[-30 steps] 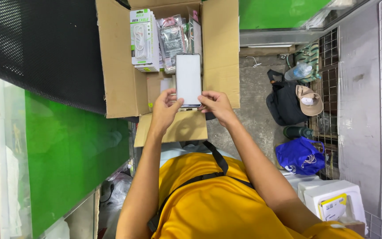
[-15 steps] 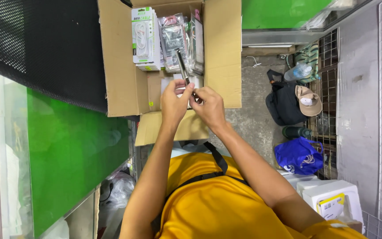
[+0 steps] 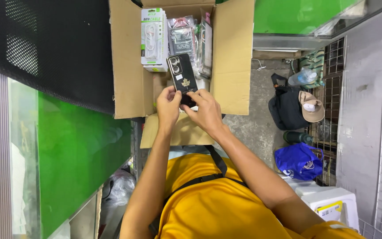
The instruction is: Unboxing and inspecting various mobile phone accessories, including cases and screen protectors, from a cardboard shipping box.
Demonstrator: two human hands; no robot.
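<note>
Left hand (image 3: 169, 106) and right hand (image 3: 205, 110) pinch a glossy black phone case with a gold leaf emblem (image 3: 182, 79) above an open brown cardboard box (image 3: 127, 66).

Phone case (image 3: 183, 79) in your hands looks glossy black plastic w/ a gold-tone leaf emblem, smooth. Cardboard box (image 3: 124, 57) round it is matt brown, rough paperboard. At 12 o'clock inside, packets (image 3: 153, 37) are shiny clear plastic over printed card. At 3 o'clock: bag (image 3: 299, 159) is blue cloth, cap (image 3: 310, 104) tan cloth. Your shirt (image 3: 217, 208) is matt yellow fabric. Floor (image 3: 253, 119) rough concrete.
</note>
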